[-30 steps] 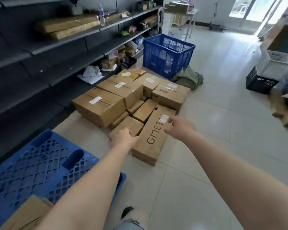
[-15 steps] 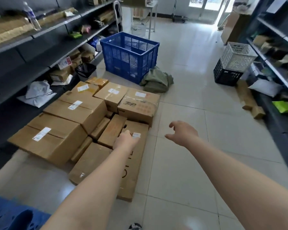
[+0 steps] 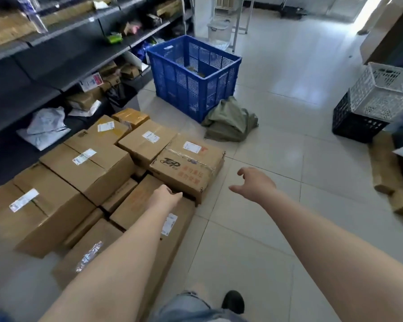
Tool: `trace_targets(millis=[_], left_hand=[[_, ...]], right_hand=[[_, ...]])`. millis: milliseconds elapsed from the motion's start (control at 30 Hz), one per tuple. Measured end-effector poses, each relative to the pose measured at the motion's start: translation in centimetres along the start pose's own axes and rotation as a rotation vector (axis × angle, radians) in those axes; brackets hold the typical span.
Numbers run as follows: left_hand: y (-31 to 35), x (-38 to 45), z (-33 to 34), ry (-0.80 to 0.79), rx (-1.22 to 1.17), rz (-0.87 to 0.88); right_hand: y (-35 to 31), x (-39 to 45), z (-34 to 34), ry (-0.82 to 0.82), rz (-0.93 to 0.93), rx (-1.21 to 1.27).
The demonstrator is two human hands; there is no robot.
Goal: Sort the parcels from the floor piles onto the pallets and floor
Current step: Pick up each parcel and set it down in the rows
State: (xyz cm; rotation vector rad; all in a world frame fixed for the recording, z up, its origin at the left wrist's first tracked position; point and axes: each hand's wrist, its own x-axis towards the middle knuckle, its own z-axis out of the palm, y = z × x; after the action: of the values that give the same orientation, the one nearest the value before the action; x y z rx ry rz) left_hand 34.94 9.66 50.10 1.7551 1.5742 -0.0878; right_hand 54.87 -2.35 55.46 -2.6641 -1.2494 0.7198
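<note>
Several brown cardboard parcels lie in a pile on the tiled floor beside the dark shelving. A printed box point(image 3: 189, 168) with red lettering and a white label sits at the pile's right end. A long flat box point(image 3: 172, 231) lies in front of it, under my left forearm. My left hand point(image 3: 164, 195) reaches over the flat boxes to the near lower edge of the printed box, its fingers hidden from view. My right hand point(image 3: 254, 183) hovers empty, fingers spread, just right of the printed box over bare tiles.
A blue plastic crate point(image 3: 191, 75) stands behind the pile with a green cloth bag point(image 3: 229, 120) at its foot. Dark shelving point(image 3: 56, 59) with parcels runs along the left. A white basket on a black crate point(image 3: 372, 103) and long cardboard pieces point(image 3: 386, 173) lie at right.
I have stepped forward along the pile; the blue pallet has dropped out of view. Both hands moved from the long lettered box toward the printed box, the right hand opening wider.
</note>
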Motion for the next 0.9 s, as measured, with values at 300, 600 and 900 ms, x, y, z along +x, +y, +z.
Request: trace_targets(millis=[300,600,900], left_hand=[[8.8,13.5,2.2,0.058,-0.255,-0.228],[16.6,29.8,3.5,0.007,-0.406,-0.465],[15.3,43.2,8.0,0.157,-0.549,-0.772]], right_hand=[[1.9,20.0,-4.8,-0.129,-0.114,-0.093],[-0.6,42.7,-7.5,-0.272,-0.163,-0.195],[-2.4,63.0,0.1,-0.443,-0.26,-0.27]])
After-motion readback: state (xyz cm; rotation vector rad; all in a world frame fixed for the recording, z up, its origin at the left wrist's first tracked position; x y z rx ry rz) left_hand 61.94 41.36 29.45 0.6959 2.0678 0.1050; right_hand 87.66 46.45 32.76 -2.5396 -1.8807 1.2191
